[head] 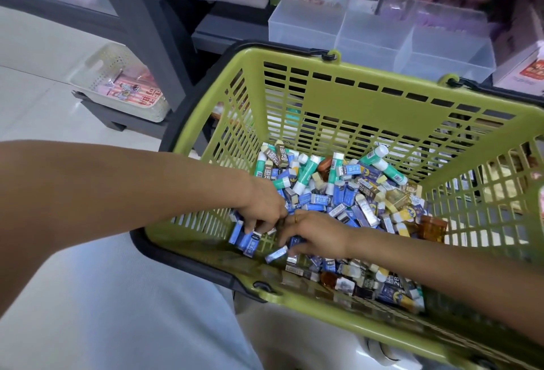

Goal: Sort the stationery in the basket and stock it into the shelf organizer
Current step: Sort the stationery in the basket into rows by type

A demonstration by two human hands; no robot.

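1. The green basket (338,90) fills most of the view, tilted toward the person, its floor covered in loose mixed stationery.
2. The clear shelf organizer (379,37) sits on the shelf just behind the basket's far rim; the compartments visible look empty, so I judge stocking has barely begun.
3. The left hand (265,207) reaches into the near-left corner, fingers curled down over a cluster of blue erasers (245,240), apparently bunching several rather than pinching one.
4. The right hand (315,231), wearing a ring, lies beside it, touching, fingers bent into the same pile; whether it actually grips anything I cannot tell.
5. Green-and-white glue sticks (306,175) and small amber bottles (432,227) lie mixed among the erasers.
6. Risk: a loose handful could shed erasers on lifting, or carry a stray item of another kind into the wrong compartment.
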